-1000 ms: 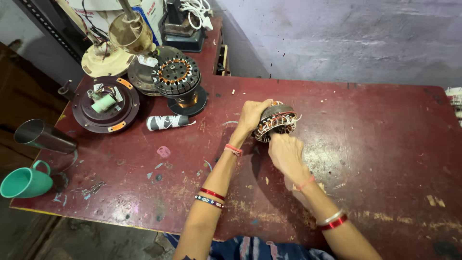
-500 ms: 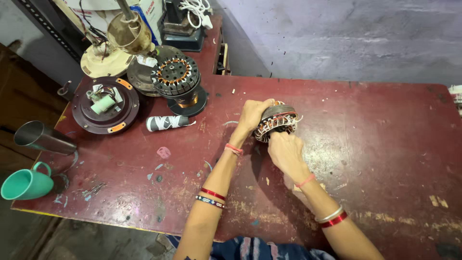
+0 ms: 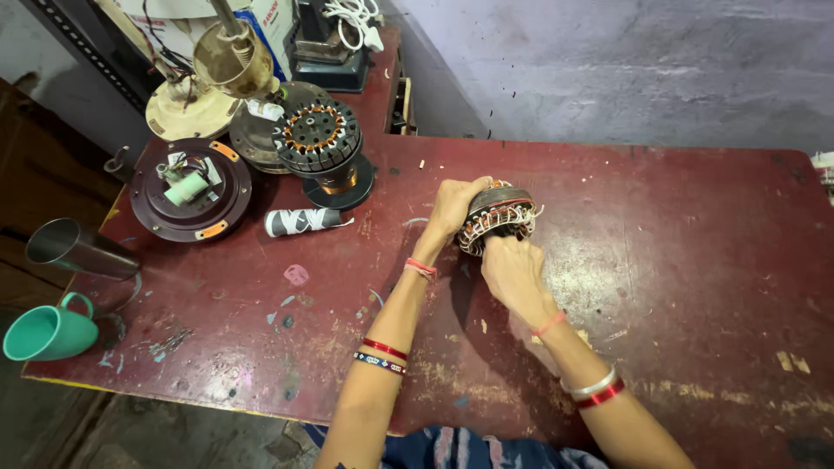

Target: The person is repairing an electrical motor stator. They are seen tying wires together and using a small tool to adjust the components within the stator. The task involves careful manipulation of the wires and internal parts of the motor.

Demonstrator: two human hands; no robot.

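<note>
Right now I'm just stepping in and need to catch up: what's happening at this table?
A person holds a wound motor stator tilted on the dark red table. The left hand grips its side, and the right hand works at its lower edge. Off to the left sit another stator, a round motor housing, a steel tumbler and a green mug.

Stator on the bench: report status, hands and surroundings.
Left hand and right hand both gripping the wound stator. Stator tilted above the red table. Nothing nearby obstructing.
</note>
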